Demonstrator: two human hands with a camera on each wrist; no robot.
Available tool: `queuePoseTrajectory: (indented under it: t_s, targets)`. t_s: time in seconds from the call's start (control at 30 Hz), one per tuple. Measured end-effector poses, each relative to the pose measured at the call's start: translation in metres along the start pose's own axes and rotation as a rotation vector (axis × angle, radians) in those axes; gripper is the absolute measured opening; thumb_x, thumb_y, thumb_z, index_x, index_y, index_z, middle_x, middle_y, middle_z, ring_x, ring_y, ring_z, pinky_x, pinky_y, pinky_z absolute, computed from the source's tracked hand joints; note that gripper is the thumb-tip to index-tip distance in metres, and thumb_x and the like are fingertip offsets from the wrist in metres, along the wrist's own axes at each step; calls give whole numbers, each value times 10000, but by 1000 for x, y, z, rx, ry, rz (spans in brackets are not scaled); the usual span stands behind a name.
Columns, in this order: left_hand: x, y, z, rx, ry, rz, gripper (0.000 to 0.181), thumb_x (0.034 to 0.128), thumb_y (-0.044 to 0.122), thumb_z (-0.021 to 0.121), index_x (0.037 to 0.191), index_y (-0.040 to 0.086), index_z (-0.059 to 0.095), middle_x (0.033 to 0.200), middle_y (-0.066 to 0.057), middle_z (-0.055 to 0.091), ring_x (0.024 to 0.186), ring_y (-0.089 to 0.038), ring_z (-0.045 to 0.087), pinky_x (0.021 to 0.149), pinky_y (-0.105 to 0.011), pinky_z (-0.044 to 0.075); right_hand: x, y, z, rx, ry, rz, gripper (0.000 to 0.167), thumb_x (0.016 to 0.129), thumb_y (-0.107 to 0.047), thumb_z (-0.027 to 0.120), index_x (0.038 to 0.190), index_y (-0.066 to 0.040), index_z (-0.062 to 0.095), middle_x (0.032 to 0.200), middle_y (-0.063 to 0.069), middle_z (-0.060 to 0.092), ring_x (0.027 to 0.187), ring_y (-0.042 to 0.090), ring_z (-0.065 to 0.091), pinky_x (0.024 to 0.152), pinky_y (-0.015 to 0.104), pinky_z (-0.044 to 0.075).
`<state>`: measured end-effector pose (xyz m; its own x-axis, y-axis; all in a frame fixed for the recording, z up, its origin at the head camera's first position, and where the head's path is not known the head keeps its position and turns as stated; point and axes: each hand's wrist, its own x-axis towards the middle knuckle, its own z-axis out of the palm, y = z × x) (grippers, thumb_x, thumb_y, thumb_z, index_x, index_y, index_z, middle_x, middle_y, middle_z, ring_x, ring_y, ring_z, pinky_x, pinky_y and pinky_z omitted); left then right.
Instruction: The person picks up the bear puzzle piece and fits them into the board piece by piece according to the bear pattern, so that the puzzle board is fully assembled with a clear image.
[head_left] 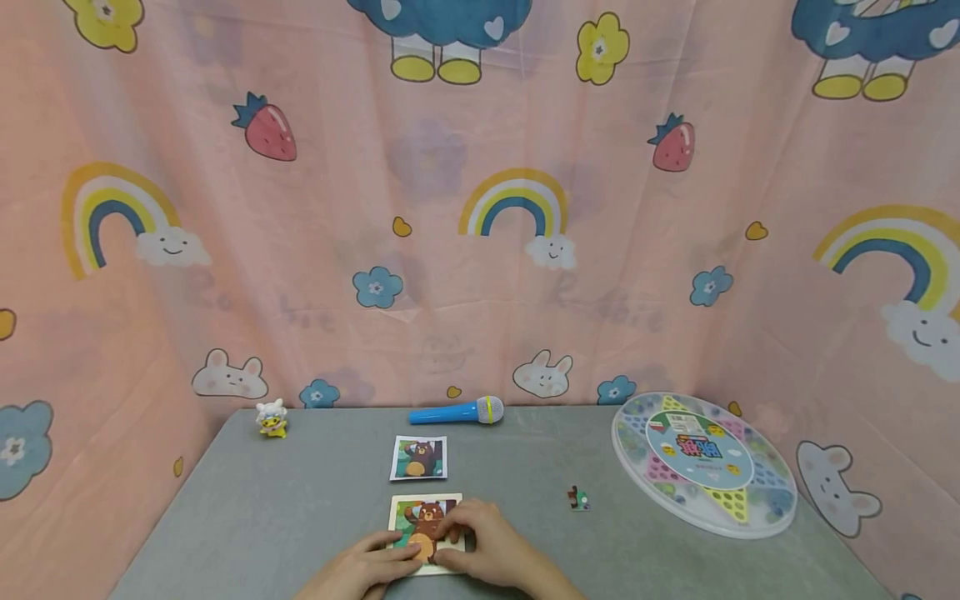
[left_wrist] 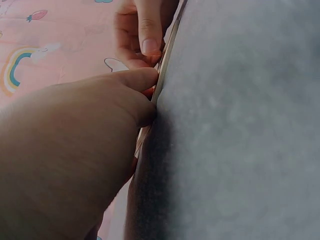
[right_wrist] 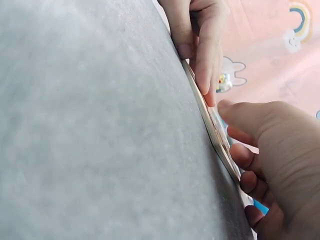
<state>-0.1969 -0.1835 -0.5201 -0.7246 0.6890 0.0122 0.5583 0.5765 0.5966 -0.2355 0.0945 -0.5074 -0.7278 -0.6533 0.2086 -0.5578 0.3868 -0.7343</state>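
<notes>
A flat wooden jigsaw puzzle with a brown bear picture lies near the front of the table. Across its lower left rests my left hand, fingers mostly straight and touching the pieces; its thumb is by the near edge in the right wrist view. My right hand is bent over the right side, with thumb and index finger apart at the bear's body. Whether a piece is pinched there is hidden by the fingers. One loose puzzle piece lies to the right. Behind the puzzle is a matching bear picture card.
A blue toy microphone lies at the table's back edge. A small yellow-and-white figurine stands back left. On the right is a round game board. A pink printed curtain hangs behind and at both sides.
</notes>
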Motion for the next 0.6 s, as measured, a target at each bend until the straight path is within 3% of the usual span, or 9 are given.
queuePoseTrajectory:
  t_s: [0.13,0.27,0.6]
  targets:
    - [0,1,0,-3,6,-15,442,1055,113,617,1444,313,680,1513,134,601,1411,-332,542,1020,-445,580,3,-1,-4,77,-13,35,148,950,-265,815,1055,-166,780,918,-83,672,829,0,560,765,187,481]
    - [0,-1,2,12,31,16,445,1056,108,616,1446,313,677,1510,125,605,1400,-334,552,1004,-426,587,3,-2,-10,89,3,43,133,952,-217,812,1056,-140,779,931,-44,671,818,21,554,739,186,482]
    - [0,-3,3,34,44,46,463,1057,87,596,1455,313,667,1515,98,607,1395,-336,556,1001,-399,582,-11,8,-54,-74,125,134,198,968,-230,795,1117,-104,762,993,-19,670,886,67,559,783,263,496]
